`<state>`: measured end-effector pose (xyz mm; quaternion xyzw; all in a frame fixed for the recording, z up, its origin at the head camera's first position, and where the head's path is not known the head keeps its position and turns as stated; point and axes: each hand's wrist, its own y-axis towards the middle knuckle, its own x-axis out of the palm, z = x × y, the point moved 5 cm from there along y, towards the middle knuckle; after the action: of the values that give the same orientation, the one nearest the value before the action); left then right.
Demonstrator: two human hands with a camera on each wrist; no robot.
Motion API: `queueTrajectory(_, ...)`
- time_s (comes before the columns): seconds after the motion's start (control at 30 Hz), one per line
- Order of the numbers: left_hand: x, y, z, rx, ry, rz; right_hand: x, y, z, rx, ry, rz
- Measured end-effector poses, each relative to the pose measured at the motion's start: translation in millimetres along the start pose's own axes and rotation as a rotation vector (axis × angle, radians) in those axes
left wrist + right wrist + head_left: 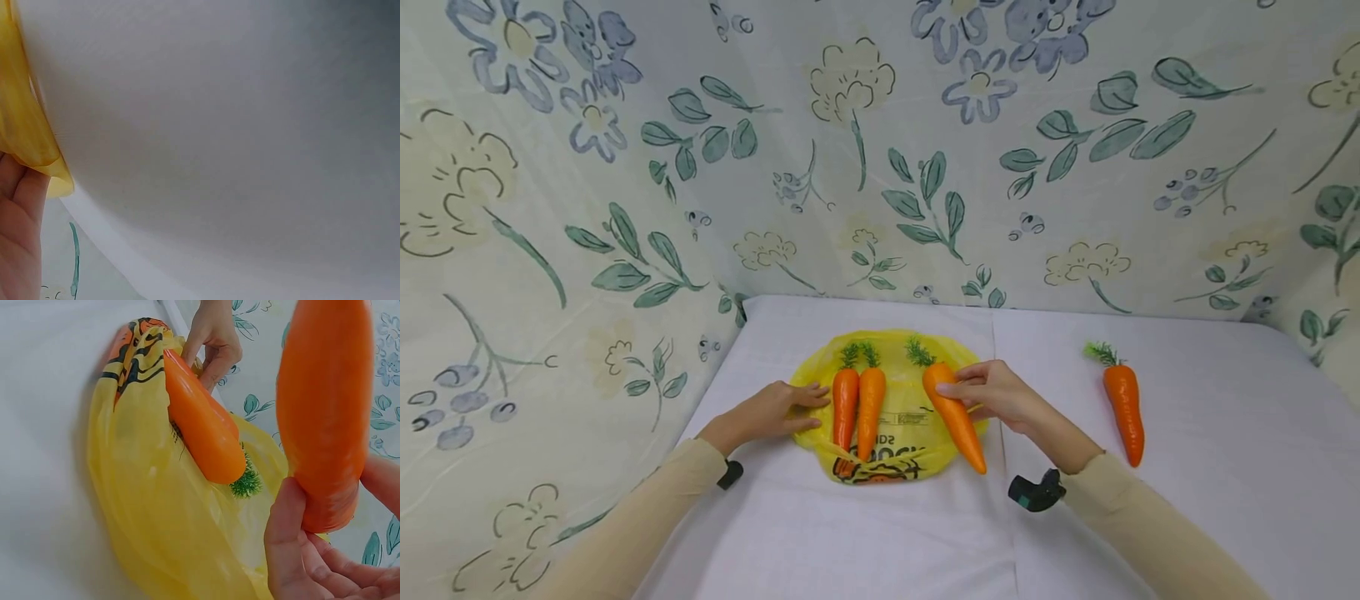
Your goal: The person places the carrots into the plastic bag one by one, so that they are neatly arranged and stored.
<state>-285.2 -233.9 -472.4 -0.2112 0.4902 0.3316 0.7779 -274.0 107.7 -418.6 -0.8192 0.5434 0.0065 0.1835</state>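
Observation:
A yellow plastic bag (898, 450) with dark print lies spread on the white-covered table, its mouth facing away. Two toy carrots (871, 408) rest side by side in it, green tops outward. At the bag's left edge, my left hand (790, 408) holds the plastic; its fingertips meet the yellow edge (28, 125) in the left wrist view. My right hand (1000, 392) pinches a third carrot (955, 412) near its thick end, over the bag's right side, its tip pointing toward me. In the right wrist view this carrot (325, 412) stands large in front.
Another orange carrot (1125, 412) with a green top lies on the table to the right of my right hand. A flowered cloth (880, 167) hangs behind the white tabletop (820, 542) and along its left side.

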Motion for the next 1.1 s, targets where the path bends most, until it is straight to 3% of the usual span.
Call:
queueTrajectory(0.6,1.3,-0.9,-1.1,-0.030,-0.001,-0.011,19,15,9,0.051,-0.014,0.012)
queueTrajectory(1.1,1.2,-0.7,-0.9,-0.005,-0.017,-0.006,28,27,11,0.106,-0.031,0.057)
